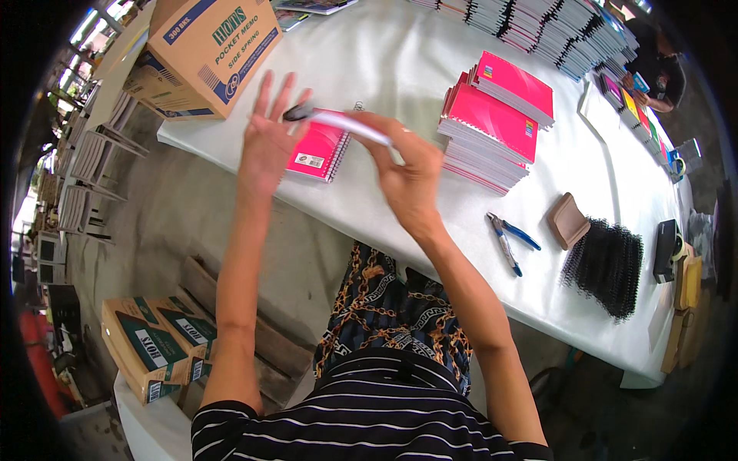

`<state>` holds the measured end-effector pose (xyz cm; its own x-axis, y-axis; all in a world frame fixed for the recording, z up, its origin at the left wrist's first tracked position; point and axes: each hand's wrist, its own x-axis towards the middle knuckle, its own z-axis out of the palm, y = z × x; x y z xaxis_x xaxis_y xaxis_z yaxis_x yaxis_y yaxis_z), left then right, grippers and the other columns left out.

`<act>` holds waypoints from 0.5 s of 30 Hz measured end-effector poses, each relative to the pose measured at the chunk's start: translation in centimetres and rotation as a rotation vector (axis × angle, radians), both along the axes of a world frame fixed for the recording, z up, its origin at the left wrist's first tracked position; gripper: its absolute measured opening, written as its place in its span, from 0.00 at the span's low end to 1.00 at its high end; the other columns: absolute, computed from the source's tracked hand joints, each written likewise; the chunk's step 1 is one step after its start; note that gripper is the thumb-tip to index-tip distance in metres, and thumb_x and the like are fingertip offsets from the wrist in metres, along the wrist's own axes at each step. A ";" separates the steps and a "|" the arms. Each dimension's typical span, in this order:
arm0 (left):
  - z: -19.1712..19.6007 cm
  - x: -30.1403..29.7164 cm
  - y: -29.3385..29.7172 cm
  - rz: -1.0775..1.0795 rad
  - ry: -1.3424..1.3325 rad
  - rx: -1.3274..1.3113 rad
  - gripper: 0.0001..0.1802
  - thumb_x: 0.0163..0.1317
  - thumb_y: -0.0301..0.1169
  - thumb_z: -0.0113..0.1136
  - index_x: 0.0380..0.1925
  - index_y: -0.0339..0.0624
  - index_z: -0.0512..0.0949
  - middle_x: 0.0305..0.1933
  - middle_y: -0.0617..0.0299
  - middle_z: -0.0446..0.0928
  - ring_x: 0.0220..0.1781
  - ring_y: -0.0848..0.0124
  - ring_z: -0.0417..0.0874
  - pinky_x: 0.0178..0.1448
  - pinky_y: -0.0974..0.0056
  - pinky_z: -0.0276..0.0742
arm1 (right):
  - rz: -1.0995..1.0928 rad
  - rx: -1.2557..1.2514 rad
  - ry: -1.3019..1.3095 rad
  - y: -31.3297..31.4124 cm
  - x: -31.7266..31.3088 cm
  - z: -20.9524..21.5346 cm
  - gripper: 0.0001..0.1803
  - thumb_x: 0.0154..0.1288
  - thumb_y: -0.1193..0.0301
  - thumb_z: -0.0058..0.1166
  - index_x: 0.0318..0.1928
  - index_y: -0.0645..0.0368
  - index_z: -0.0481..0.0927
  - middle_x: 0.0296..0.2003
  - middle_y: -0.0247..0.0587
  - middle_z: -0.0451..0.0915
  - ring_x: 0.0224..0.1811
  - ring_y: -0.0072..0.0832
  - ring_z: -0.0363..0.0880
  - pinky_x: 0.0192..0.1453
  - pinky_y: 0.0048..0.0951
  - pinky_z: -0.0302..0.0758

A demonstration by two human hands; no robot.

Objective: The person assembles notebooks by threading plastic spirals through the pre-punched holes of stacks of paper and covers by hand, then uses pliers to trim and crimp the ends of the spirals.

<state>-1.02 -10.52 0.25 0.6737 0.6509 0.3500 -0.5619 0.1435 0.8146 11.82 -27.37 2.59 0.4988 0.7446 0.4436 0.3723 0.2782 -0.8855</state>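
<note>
My right hand (411, 165) pinches a thin notebook (355, 127), seen nearly edge-on and smeared by motion, with a dark blurred end toward my left hand. My left hand (269, 142) is raised beside that end, its fingers spread and nothing gripped in them. Under the two hands, a pink spiral notebook (321, 150) with a white label lies near the table's front edge, its black coil on the right side. Whether others lie beneath it I cannot tell. To the right of my right hand stand stacks of pink spiral notebooks (492, 115).
A large cardboard box (204, 65) stands at the table's left end. Pliers (507, 238), a brown curved block (567, 220) and black spiral coils (603, 267) lie to the right. Notebook stacks (530, 31) line the back. A person (657, 73) is at the far right. Cartons (157, 346) sit lower left.
</note>
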 end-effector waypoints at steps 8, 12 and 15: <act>-6.4 -2.7 6.6 0.203 0.917 0.734 0.28 0.64 0.39 0.63 0.64 0.50 0.72 0.77 0.51 0.55 0.77 0.61 0.58 0.74 0.59 0.59 | -0.052 -0.170 -0.838 0.4 -0.7 -4.2 0.11 0.58 0.78 0.59 0.42 0.54 0.85 0.48 0.36 0.82 0.60 0.32 0.74 0.69 0.43 0.64; -5.7 -1.6 4.9 0.131 0.909 0.735 0.28 0.63 0.38 0.64 0.64 0.49 0.73 0.77 0.53 0.54 0.76 0.58 0.59 0.72 0.59 0.64 | -0.479 -0.050 -0.531 -7.0 6.6 -1.2 0.06 0.60 0.76 0.60 0.38 0.56 0.83 0.39 0.40 0.83 0.40 0.35 0.79 0.47 0.35 0.74; -4.5 -2.1 4.6 0.087 0.944 0.744 0.28 0.62 0.38 0.64 0.63 0.49 0.73 0.78 0.54 0.52 0.76 0.58 0.60 0.71 0.59 0.65 | -0.814 -0.280 -0.420 -9.9 11.7 1.3 0.13 0.61 0.66 0.64 0.40 0.63 0.82 0.34 0.46 0.82 0.32 0.36 0.80 0.41 0.31 0.76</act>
